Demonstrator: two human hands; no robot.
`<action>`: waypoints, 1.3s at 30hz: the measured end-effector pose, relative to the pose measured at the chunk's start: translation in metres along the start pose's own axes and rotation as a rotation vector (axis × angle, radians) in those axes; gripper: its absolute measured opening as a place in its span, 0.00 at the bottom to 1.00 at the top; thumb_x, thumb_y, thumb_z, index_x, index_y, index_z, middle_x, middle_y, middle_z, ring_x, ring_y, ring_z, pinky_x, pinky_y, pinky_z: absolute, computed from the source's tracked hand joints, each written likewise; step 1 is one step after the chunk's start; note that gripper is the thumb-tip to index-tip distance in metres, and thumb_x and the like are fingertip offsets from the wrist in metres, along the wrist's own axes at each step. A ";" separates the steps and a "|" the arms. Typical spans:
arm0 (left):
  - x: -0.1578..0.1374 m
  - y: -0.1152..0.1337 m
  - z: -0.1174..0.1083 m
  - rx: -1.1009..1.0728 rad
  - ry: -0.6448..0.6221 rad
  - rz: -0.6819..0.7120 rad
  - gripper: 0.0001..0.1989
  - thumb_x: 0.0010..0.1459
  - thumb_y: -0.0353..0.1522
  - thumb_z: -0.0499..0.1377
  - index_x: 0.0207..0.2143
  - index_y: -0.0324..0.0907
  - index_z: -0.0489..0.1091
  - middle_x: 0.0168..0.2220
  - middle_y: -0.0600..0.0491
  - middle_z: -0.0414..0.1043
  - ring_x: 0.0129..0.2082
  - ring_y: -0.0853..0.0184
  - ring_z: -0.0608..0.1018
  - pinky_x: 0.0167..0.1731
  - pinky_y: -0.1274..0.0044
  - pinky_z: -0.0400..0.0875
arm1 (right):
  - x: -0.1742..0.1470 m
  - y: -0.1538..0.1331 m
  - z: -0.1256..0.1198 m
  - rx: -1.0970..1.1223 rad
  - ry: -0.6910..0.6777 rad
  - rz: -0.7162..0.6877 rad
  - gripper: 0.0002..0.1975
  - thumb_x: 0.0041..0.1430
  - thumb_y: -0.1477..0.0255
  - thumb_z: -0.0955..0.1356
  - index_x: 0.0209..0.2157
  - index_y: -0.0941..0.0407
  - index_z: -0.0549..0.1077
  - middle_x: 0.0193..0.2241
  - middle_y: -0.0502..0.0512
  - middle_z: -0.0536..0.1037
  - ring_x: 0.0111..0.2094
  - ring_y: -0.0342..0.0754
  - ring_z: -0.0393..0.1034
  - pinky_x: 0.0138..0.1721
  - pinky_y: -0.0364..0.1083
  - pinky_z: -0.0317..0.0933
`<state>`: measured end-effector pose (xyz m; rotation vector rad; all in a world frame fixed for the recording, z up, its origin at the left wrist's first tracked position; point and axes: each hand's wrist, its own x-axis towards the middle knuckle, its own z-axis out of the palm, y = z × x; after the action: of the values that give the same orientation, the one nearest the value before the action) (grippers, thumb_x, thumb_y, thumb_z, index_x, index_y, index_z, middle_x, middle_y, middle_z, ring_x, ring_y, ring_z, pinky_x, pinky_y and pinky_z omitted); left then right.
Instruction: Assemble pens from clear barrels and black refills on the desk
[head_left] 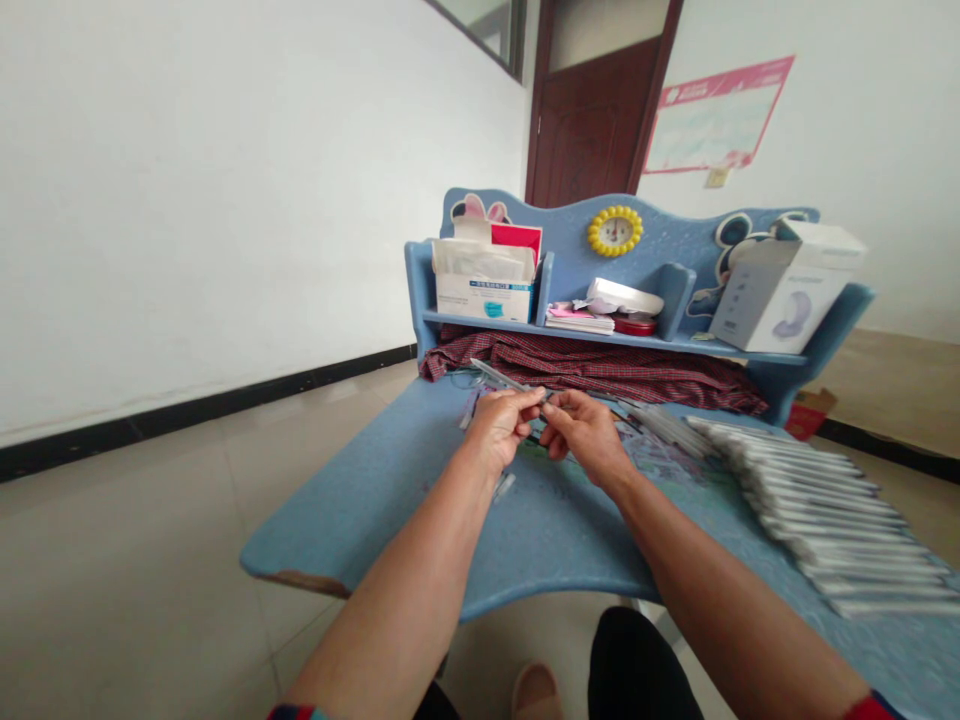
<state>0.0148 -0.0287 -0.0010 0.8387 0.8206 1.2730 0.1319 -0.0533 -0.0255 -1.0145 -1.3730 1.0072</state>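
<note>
A slim clear pen barrel [496, 375] slants up and to the left from my fingers above the desk. My left hand [496, 425] is closed on it in a pinch between thumb and fingers. My right hand [589, 437], also closed, meets the left one at the pen's lower end; its fingertips hide what exactly they grip. Small clear pieces that look like pen caps [504, 487] lie under my left wrist. To the right of my right hand is a loose bunch of thin clear tubes [671, 430]. A large pile of similar pens [832, 510] lies further right.
The blue desk [360, 500] has a raised back shelf holding a mask box [484, 290], papers [577, 318] and a white carton [787, 290]. Checked cloth [600, 365] lies along the shelf's foot. A yellow-rimmed clock [615, 232] is on the backboard.
</note>
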 end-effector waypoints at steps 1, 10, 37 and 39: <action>0.000 0.000 0.000 0.004 -0.008 0.002 0.08 0.39 0.24 0.65 0.18 0.34 0.66 0.16 0.55 0.64 0.16 0.77 0.67 0.10 0.86 0.46 | 0.000 0.000 0.000 0.010 -0.006 0.003 0.18 0.49 0.56 0.67 0.29 0.57 0.66 0.14 0.47 0.72 0.09 0.40 0.62 0.10 0.38 0.55; -0.001 0.000 0.000 0.028 -0.027 0.006 0.08 0.39 0.24 0.65 0.18 0.34 0.66 0.16 0.56 0.64 0.15 0.77 0.67 0.10 0.86 0.47 | -0.001 -0.001 0.000 0.055 -0.026 0.045 0.19 0.50 0.54 0.66 0.28 0.57 0.65 0.13 0.47 0.72 0.09 0.40 0.62 0.10 0.38 0.55; 0.003 0.019 -0.008 -0.228 0.063 0.132 0.04 0.50 0.28 0.60 0.26 0.34 0.69 0.21 0.51 0.71 0.15 0.78 0.67 0.11 0.87 0.50 | -0.004 -0.007 -0.004 0.251 -0.148 0.212 0.15 0.50 0.59 0.66 0.27 0.57 0.66 0.15 0.50 0.74 0.10 0.41 0.63 0.12 0.39 0.56; 0.002 0.021 -0.009 -0.233 0.048 0.139 0.05 0.50 0.29 0.60 0.28 0.34 0.70 0.22 0.51 0.71 0.15 0.78 0.68 0.12 0.87 0.51 | -0.005 -0.011 -0.004 0.225 -0.156 0.210 0.15 0.50 0.58 0.66 0.27 0.57 0.66 0.15 0.50 0.74 0.10 0.41 0.63 0.12 0.39 0.55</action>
<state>-0.0027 -0.0237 0.0127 0.6888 0.6452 1.4848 0.1356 -0.0607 -0.0162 -0.9389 -1.2615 1.3899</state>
